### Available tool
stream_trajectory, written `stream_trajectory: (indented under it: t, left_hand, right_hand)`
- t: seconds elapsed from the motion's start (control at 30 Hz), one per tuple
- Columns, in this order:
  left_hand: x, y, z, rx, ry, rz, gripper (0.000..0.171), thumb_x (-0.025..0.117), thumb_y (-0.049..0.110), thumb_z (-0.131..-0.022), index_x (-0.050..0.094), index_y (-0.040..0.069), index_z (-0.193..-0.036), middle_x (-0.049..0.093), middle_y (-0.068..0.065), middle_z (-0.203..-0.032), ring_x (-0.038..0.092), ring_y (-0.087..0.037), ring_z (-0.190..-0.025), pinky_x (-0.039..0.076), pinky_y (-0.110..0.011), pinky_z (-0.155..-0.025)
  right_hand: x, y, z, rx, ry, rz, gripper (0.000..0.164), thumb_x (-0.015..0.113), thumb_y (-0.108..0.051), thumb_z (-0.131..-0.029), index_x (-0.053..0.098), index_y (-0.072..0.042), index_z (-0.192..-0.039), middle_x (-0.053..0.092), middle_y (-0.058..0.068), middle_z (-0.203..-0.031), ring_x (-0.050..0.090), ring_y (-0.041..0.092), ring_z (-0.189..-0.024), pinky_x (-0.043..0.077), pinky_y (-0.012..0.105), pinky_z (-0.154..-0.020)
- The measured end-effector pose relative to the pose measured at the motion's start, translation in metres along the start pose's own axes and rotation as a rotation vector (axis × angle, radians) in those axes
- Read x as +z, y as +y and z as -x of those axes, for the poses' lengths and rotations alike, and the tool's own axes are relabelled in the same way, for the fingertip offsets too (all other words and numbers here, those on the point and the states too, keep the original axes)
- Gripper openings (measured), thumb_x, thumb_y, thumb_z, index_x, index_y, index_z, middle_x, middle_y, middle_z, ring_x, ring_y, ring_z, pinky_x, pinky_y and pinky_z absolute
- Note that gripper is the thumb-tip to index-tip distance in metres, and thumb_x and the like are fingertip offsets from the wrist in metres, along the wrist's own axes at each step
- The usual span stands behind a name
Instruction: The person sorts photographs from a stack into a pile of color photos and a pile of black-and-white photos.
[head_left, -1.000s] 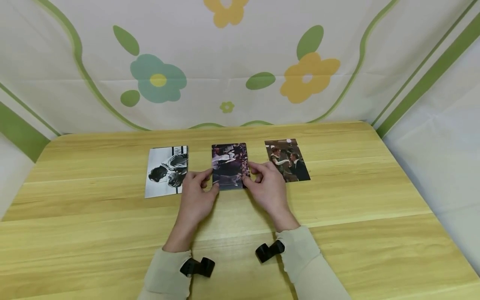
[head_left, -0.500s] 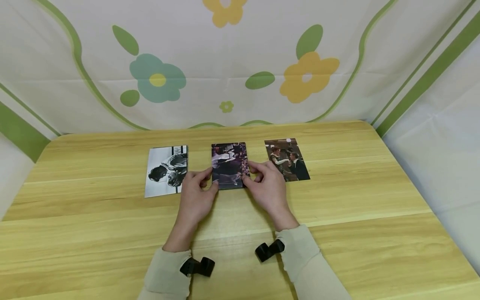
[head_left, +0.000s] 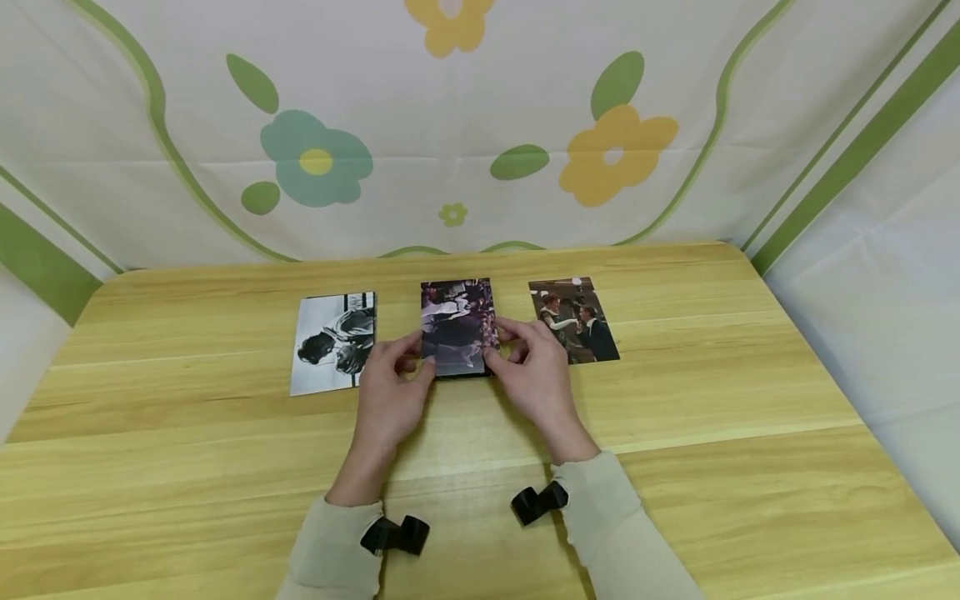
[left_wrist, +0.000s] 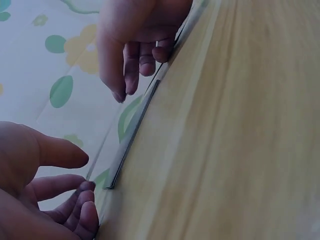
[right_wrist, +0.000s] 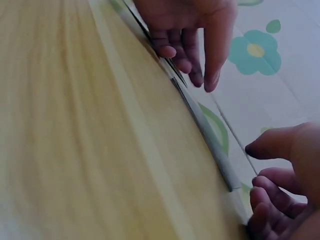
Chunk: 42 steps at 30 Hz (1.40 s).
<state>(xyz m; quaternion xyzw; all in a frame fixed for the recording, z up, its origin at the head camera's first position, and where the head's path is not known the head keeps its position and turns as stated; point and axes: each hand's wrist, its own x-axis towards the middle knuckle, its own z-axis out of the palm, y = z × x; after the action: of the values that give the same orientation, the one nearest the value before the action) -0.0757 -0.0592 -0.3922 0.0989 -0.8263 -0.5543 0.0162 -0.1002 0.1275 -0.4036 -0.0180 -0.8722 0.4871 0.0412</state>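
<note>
Seated or standing out of shot, a person in pale sleeves (head_left: 337,546), a black wrist device (head_left: 395,534) showing at each cuff, leans both forearms in over a wood-grain table (head_left: 675,500). The left hand (head_left: 393,392) and right hand (head_left: 536,379) face each other in a narrow grip, thumb and fingers pinching opposite long edges of a dark photo (head_left: 453,329). The photo is held between the two, neither hand clearly nearer, its long axis pointing away from the person and most of its length reaching beyond the fingertips. Directly beneath, just apart from it, lies a small stack (left_wrist: 135,137) on the wood; the line-up of photo over stack appears to be the relation that counts, and the stack's dark near edge peeks out below the photo. The wrist views are soft, so whether the gap is even from end to end cannot be told. A black-and-white photo (head_left: 335,343) lies past the left hand and a brown-toned photo (head_left: 576,321) past the right, each partly hidden by fingers. Behind everything hangs a flowered cloth (head_left: 465,108).
</note>
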Motion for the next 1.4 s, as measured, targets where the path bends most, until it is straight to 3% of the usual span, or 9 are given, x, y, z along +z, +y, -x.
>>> stream_trajectory:
  t: [0.2, 0.37, 0.93, 1.13, 1.4]
  left_hand:
    - [-0.007, 0.006, 0.001, 0.006, 0.038, 0.082, 0.045, 0.069, -0.002, -0.098, 0.068, 0.004, -0.143, 0.067, -0.017, -0.127, 0.067, -0.028, -0.113, 0.051, -0.017, -0.087]
    - [-0.013, 0.014, 0.003, 0.006, 0.05, 0.121, 0.045, 0.068, -0.003, -0.099, 0.068, 0.005, -0.143, 0.066, -0.017, -0.129, 0.067, -0.028, -0.115, 0.05, -0.012, -0.085]
    - [-0.015, 0.024, 0.008, 0.018, 0.05, 0.165, 0.042, 0.068, 0.0, -0.099, 0.069, 0.003, -0.141, 0.066, -0.02, -0.13, 0.067, -0.03, -0.115, 0.049, -0.014, -0.086]
    - [0.007, 0.034, 0.007, 0.03, 0.014, 0.157, 0.045, 0.072, -0.002, -0.096, 0.07, 0.004, -0.14, 0.069, -0.016, -0.124, 0.068, -0.027, -0.109, 0.054, -0.021, -0.088]
    - [0.068, 0.06, 0.008, 0.092, -0.02, 0.201, 0.049, 0.077, -0.002, -0.091, 0.07, 0.002, -0.139, 0.071, -0.011, -0.116, 0.069, -0.022, -0.1, 0.061, -0.031, -0.083]
  right_hand:
    - [-0.005, -0.009, 0.001, 0.028, -0.019, -0.096, 0.047, 0.082, -0.015, -0.093, 0.073, -0.017, -0.139, 0.068, 0.005, -0.116, 0.063, 0.016, -0.091, 0.053, 0.022, -0.073]
    - [-0.011, -0.02, 0.004, -0.001, -0.007, -0.131, 0.048, 0.083, -0.015, -0.092, 0.073, -0.016, -0.139, 0.07, 0.006, -0.118, 0.065, 0.018, -0.095, 0.053, 0.023, -0.074]
    - [-0.017, -0.026, 0.004, -0.03, 0.008, -0.159, 0.047, 0.081, -0.013, -0.093, 0.073, -0.014, -0.139, 0.07, 0.01, -0.117, 0.066, 0.02, -0.094, 0.052, 0.021, -0.073]
    - [-0.033, -0.016, -0.001, 0.039, 0.078, -0.15, 0.044, 0.082, -0.015, -0.092, 0.075, -0.017, -0.135, 0.068, 0.005, -0.117, 0.063, 0.016, -0.095, 0.052, 0.021, -0.073]
    - [-0.074, 0.007, -0.013, 0.116, 0.278, -0.196, 0.036, 0.082, -0.012, -0.09, 0.079, -0.013, -0.126, 0.067, 0.001, -0.107, 0.06, 0.011, -0.091, 0.05, 0.017, -0.068]
